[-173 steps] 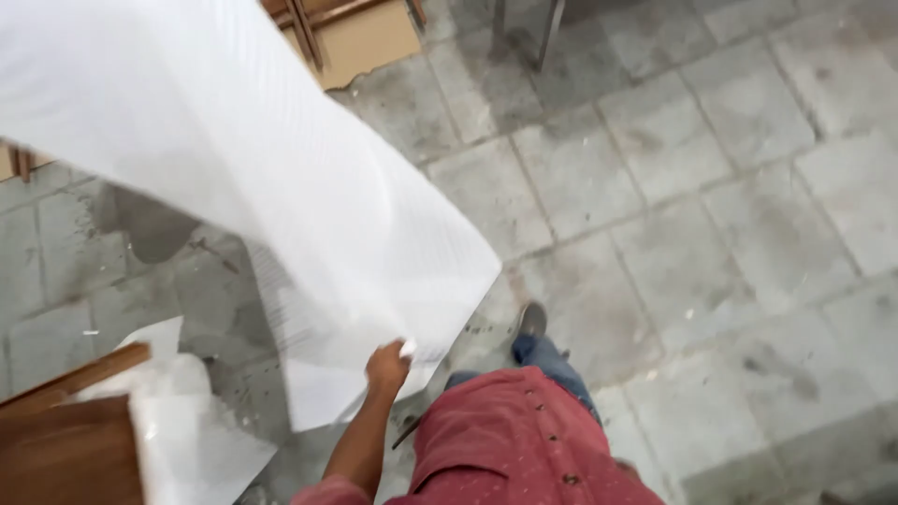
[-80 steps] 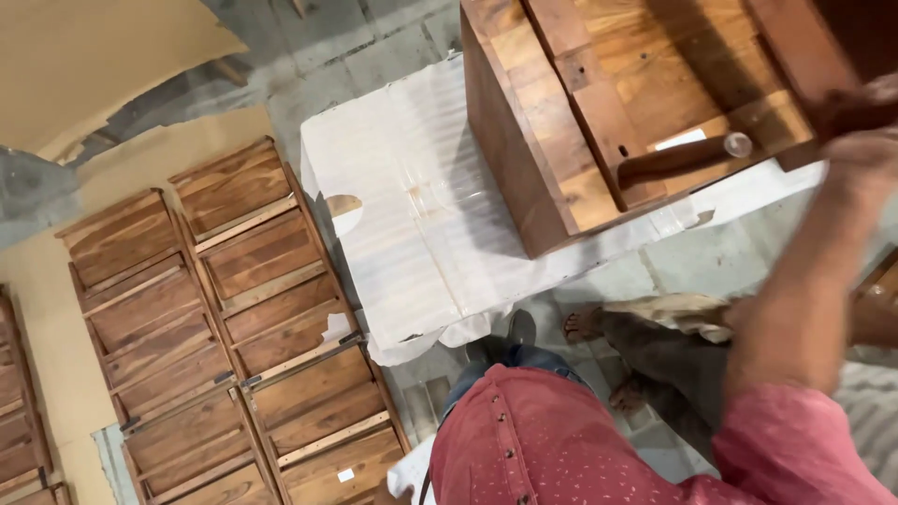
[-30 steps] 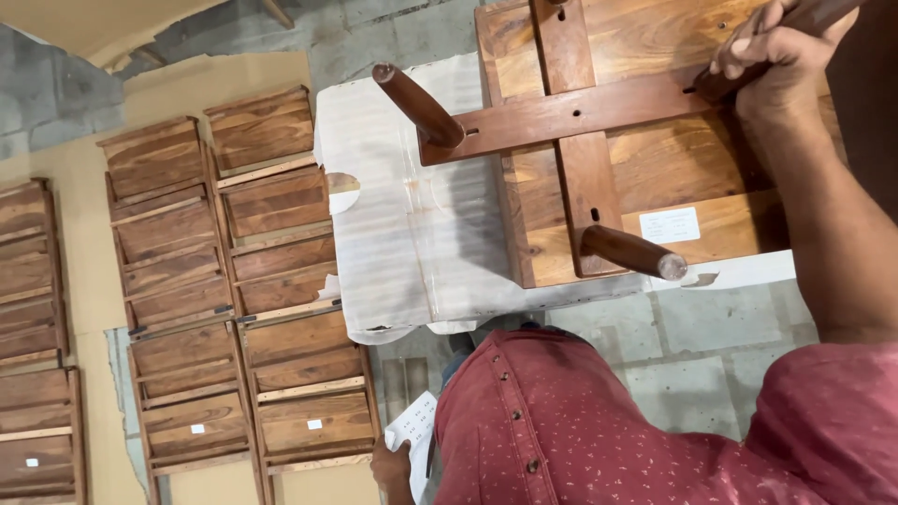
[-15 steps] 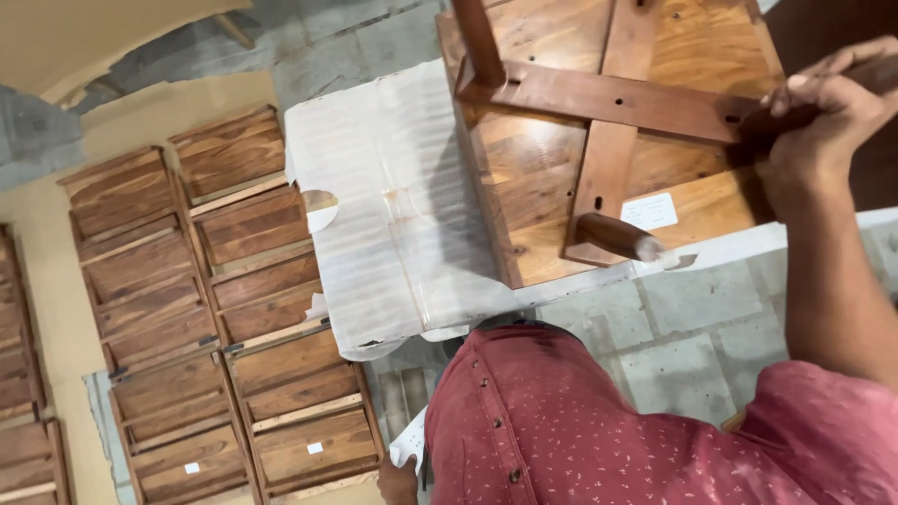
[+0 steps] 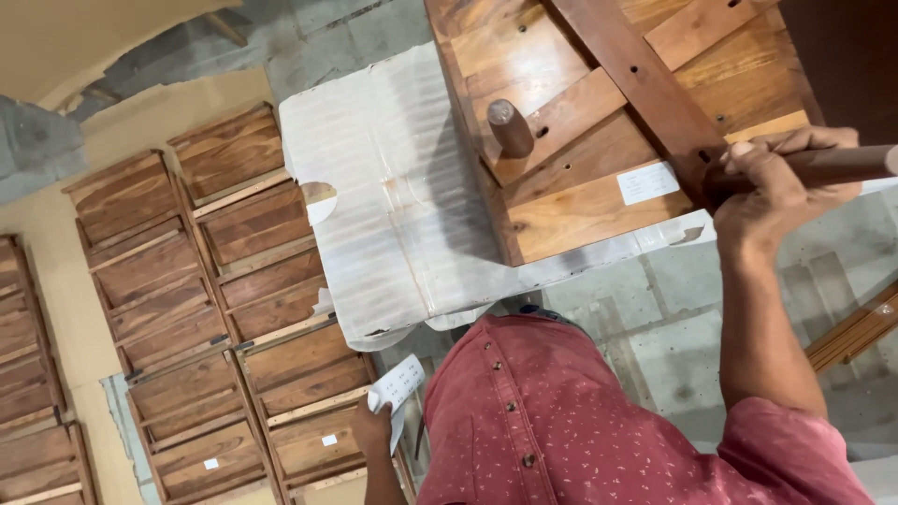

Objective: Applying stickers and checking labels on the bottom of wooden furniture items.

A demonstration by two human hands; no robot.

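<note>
1. Brown hardwood makes up the overturned piece of furniture (image 5: pixel 599 140) in the upper right of the frame, its underside facing the camera, with cross braces and a white label showing. It rests on a white foam sheet (image 5: pixel 393 215) spread over the grey paved floor (image 5: pixel 673 327).
2. The right hand (image 5: pixel 772 192) is clenched around a dark round leg (image 5: pixel 832 166) at the right edge of the frame, fingers wrapped fully over it.
3. The left hand (image 5: pixel 372 430), low in the frame beside the red shirt (image 5: pixel 561 421), pinches a small folded paper slip (image 5: pixel 398 385) between its fingers.
4. Judged from its thick solid boards, the furniture should be heavy and stiff, with a smooth, rather slippery finish; its edges could mark if knocked against stone, so the foam matters.
5. The leg looks a sound handle near its root, where it meets the brace; gripping far out would strain the joint.
6. The held leg's long axis runs nearly level toward the right edge. A second leg (image 5: pixel 510 126) points up at the camera.
7. Wooden drawers (image 5: pixel 224 271) lie in rows on cardboard at the left.
</note>
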